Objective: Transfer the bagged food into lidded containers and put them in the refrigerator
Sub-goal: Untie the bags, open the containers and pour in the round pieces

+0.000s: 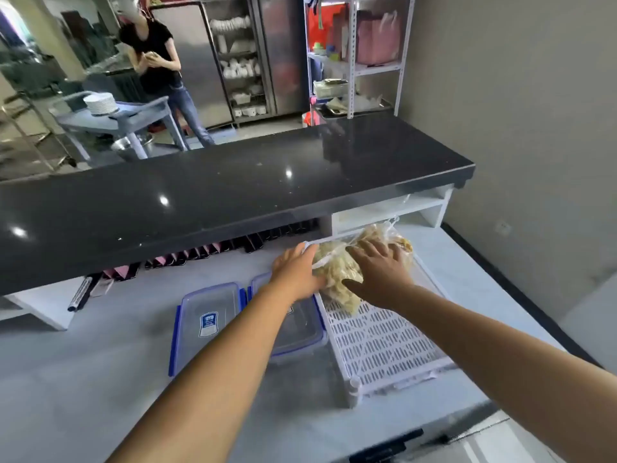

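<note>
- Bag of pale, crinkly food [335, 263] in clear plastic lies on the far end of a white slotted rack [377, 342], which stands on our grey worktop [100, 362] below a glossy black counter [233, 185]
- Our right hand [377, 275] lies on top of the bag, fingers spread and fairly straight, thumb stretched out toward the near side; it presses on the bag rather than clasping it
- Our left hand [295, 272] is set against the bag's left side, fingers reaching along its far edge; whether they have closed on the plastic we cannot tell
- Two clear containers with blue-clipped lids sit side by side just left of the rack: the left container [207, 322] bears a blue label, while the right container [300, 332] sits close against the rack and is partly covered by our left forearm
- Beyond the counter a person in a black top [157, 51] stands beside a blue cart [133, 118] carrying a stack of white plates [100, 103], with steel cabinets [283, 51] behind
</note>
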